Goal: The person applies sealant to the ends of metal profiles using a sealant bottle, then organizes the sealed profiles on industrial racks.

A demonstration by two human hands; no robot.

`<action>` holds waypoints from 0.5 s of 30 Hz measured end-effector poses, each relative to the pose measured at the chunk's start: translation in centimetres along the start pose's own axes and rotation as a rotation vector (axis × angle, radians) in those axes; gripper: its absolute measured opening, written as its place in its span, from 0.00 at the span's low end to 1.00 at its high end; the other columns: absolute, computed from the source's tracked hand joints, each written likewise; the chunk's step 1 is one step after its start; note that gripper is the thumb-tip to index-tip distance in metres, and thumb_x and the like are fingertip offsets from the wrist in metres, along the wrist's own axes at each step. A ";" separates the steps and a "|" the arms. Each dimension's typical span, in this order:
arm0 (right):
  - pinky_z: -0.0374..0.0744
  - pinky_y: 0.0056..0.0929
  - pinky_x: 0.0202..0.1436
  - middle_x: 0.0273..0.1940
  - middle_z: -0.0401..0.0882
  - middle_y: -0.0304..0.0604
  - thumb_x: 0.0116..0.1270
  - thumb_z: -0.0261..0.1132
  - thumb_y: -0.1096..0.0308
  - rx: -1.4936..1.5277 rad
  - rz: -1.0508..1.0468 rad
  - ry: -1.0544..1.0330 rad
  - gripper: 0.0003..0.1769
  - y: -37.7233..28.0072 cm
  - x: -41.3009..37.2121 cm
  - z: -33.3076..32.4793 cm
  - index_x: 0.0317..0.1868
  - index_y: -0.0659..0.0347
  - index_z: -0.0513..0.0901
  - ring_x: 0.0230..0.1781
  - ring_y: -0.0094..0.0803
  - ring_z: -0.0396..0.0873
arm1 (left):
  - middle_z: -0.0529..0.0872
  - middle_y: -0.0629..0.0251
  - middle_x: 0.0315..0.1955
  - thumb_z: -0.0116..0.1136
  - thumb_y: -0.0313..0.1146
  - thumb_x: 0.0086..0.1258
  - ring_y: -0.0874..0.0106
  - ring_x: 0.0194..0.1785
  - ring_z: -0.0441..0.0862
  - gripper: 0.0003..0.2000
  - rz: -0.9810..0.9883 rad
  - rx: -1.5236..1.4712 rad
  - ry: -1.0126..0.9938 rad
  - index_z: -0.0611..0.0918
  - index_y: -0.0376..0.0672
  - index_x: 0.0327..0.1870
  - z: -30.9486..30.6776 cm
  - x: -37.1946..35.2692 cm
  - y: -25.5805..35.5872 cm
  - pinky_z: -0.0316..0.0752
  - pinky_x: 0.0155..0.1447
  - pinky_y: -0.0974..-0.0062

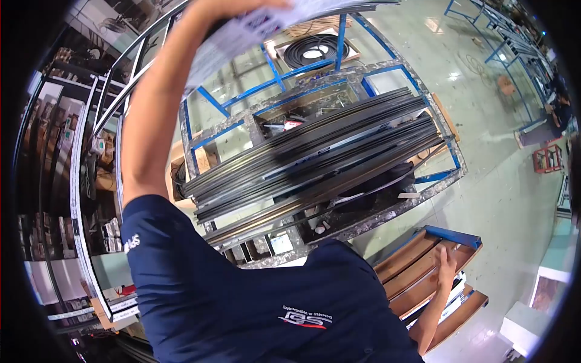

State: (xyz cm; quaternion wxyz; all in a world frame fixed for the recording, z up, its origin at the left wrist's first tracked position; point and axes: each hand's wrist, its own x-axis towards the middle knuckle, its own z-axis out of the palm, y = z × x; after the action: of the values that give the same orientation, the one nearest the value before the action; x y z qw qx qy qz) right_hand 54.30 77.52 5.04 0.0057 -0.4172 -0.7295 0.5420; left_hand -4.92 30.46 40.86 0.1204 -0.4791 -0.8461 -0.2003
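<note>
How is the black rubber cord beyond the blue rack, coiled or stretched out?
Coiled: the black rubber cord lies in stacked round loops.

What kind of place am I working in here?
Probably a window-frame workshop: long dark profiles bundled on a blue rack, brown profiles stacked nearby, a black coil beyond.

We hold our left arm [154, 103] stretched up and forward, bare below a short navy sleeve, with the left hand [242, 5] cut off by the top edge. Our right hand [446, 261] lies low, palm down and fingers extended.
</note>
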 end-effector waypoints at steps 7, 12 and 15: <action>0.83 0.27 0.36 0.43 0.83 0.44 0.77 0.62 0.44 0.437 0.462 0.379 0.27 15.7 -9.6 -3.5 0.54 0.63 0.77 0.37 0.31 0.85 | 0.88 0.48 0.32 0.75 0.55 0.54 0.47 0.37 0.86 0.35 -0.394 0.196 -0.372 0.79 0.38 0.57 18.2 -12.0 -13.4 0.79 0.42 0.53; 0.83 0.28 0.22 0.32 0.83 0.48 0.77 0.61 0.45 0.356 0.748 0.471 0.28 21.5 -15.0 -2.6 0.43 0.68 0.79 0.26 0.34 0.83 | 0.89 0.48 0.34 0.77 0.51 0.52 0.46 0.40 0.86 0.36 -0.488 0.226 -0.576 0.77 0.41 0.60 25.0 -17.1 -16.0 0.80 0.44 0.52; 0.86 0.31 0.27 0.34 0.84 0.50 0.77 0.61 0.44 0.353 0.729 0.481 0.30 20.2 -17.3 -1.2 0.44 0.71 0.79 0.28 0.35 0.85 | 0.89 0.49 0.36 0.77 0.52 0.52 0.48 0.42 0.87 0.36 -0.439 0.275 -0.596 0.77 0.42 0.59 29.3 -20.2 -19.7 0.80 0.45 0.53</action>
State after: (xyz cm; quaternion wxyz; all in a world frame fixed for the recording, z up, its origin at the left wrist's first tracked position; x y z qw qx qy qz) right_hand 78.31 69.13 -2.89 0.0548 -0.7525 -0.4102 0.5123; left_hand -11.90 19.31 2.39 -0.1132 -0.3035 -0.9452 0.0418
